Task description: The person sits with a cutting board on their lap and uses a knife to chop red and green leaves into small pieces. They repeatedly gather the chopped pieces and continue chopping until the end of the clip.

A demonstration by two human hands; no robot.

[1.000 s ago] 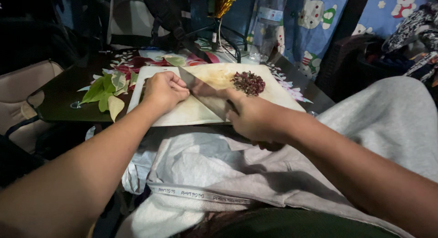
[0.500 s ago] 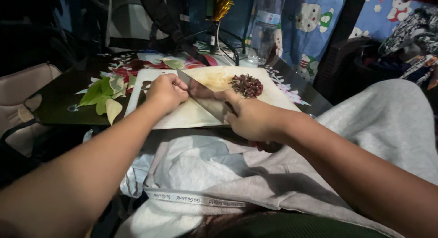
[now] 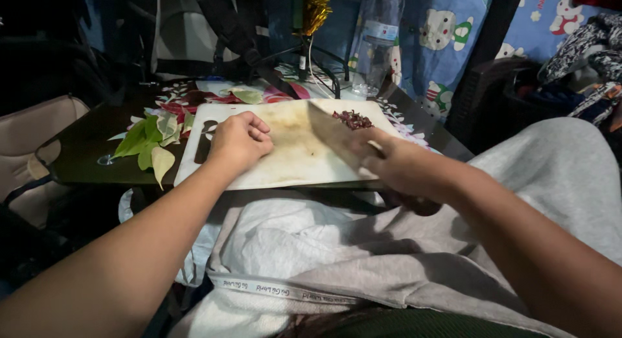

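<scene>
The step in hand looks like chopping on the white cutting board point(image 3: 285, 163) at the centre of the frame. The right hand point(image 3: 395, 163) is clenched around the handle of a broad knife point(image 3: 330, 134), its blade slanting up and left over the board, blurred. The left hand point(image 3: 240, 140) rests curled on the board's left part, near the handle slot; whether it pins anything beneath its fingers cannot be told. A small heap of dark red chopped bits point(image 3: 353, 119) lies at the board's upper right, just beyond the blade tip.

As a judgement, the next move calls for bringing the blade to the heap — or drawing the heap under it — with the left fingers tucked clear of the edge.

The board sits on a dark bench point(image 3: 84, 150) with a flowered mat at its far side. Green leaves point(image 3: 152, 140) lie left of the board, touching its edge. Upper centre stands a clear plastic bottle point(image 3: 379, 40); behind it hangs blue cartoon-print cloth point(image 3: 440, 46). Grey fabric point(image 3: 363, 260) covers the lap in the lower frame.
</scene>
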